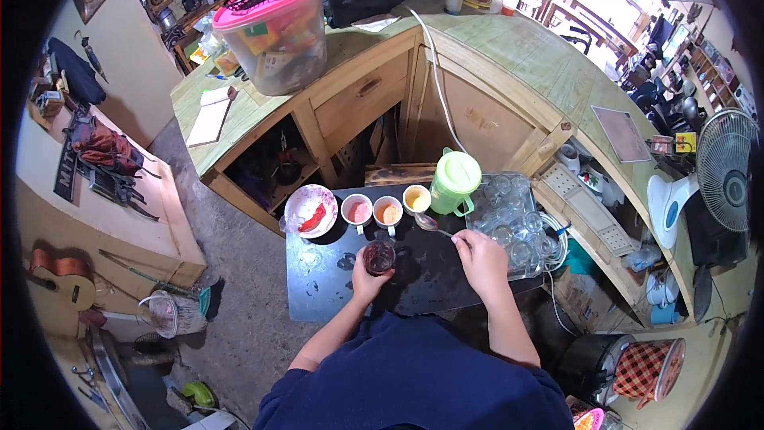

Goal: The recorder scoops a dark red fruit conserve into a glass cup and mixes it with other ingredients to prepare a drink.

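My left hand (368, 285) is closed around a small clear glass (380, 256) with something dark red inside, over the wet black tabletop (318, 291). In my right hand (483, 264) is the handle of a metal spoon (427, 222), its bowl near the rightmost cup. Three white cups stand in a row: one with pink contents (357, 209), one with orange (388, 213), one with yellow (416, 199). Left of them sits a white bowl (291, 205) stained red, with a red piece (313, 219) in it. A lidded green pitcher (455, 183) stands behind the spoon.
At the right of the tabletop, several clear glasses (521, 255) lie or stand on a tray. A curved wooden counter (509, 40) wraps around the far side, bearing a large pink-rimmed tub (274, 44) and a white fan (672, 199). A white cable (442, 103) hangs down its front.
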Demonstrator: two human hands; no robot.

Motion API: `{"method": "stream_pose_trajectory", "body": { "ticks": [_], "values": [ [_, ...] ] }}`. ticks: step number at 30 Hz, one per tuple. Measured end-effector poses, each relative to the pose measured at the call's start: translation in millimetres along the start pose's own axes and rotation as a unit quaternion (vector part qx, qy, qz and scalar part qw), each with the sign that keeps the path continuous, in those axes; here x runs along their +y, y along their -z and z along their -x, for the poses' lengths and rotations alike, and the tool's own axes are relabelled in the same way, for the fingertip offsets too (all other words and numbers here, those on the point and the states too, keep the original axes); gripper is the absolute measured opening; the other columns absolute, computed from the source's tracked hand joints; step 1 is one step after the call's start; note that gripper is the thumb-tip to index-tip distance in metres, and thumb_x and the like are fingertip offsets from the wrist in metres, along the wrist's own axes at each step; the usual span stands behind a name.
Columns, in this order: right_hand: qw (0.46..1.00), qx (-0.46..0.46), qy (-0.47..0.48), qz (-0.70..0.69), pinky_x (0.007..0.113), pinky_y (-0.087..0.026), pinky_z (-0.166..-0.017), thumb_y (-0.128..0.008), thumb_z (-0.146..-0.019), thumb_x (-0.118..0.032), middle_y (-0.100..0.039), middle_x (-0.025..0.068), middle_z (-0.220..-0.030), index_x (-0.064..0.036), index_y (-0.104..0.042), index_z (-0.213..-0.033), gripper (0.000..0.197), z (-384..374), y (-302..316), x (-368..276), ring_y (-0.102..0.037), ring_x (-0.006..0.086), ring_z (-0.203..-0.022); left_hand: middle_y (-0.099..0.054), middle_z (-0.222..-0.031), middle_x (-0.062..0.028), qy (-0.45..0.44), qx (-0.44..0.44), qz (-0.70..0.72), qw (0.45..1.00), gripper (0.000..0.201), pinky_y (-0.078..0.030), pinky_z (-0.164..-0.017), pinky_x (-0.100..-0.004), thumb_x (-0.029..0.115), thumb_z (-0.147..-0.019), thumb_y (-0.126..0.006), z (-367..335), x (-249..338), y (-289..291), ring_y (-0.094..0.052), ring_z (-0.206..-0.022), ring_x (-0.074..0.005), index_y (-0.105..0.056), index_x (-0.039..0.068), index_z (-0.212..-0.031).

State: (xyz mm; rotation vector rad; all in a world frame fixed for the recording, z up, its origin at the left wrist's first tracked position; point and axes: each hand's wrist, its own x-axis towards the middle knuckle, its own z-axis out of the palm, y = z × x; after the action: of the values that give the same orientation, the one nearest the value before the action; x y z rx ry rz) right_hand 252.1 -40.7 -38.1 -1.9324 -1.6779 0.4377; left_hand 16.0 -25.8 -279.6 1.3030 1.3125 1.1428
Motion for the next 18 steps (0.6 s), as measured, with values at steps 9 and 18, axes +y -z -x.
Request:
{"method": "stream_pose_trajectory", "body": {
  "ticks": [9, 18],
  "values": [
    [0.998, -0.044, -0.024, -0.041, 0.043, -0.050, -0.068, -0.057, -0.095, -0.027, -0.069, 0.0128, -0.085, -0.0100, -0.069, -0.097, 0.020, 2, -21, 19, -0.067, 0.0337, -0.079, -0.055, -0.127, -0.0138, -0.064, 0.001, -0.300, 0.952, 0.080, -0.039, -0.104, -0.0389, 0.010, -0.065, -0.081, -3, 13, 8, -0.057, -0.111, -0.0308, -0.043, 0.006, -0.135],
    [0.961, -0.104, -0.112, -0.230, 0.033, -0.042, -0.058, -0.050, -0.100, -0.019, -0.058, 0.0070, -0.066, -0.0073, -0.067, -0.099, 0.021, 5, -42, 47, -0.056, 0.0175, -0.060, -0.063, -0.095, -0.0158, -0.134, 0.159, -0.323, 0.923, 0.034, -0.044, -0.087, -0.0459, -0.004, -0.072, -0.061, -74, 13, 92, -0.058, -0.092, -0.0362, -0.061, 0.003, -0.105]
  ]
}}
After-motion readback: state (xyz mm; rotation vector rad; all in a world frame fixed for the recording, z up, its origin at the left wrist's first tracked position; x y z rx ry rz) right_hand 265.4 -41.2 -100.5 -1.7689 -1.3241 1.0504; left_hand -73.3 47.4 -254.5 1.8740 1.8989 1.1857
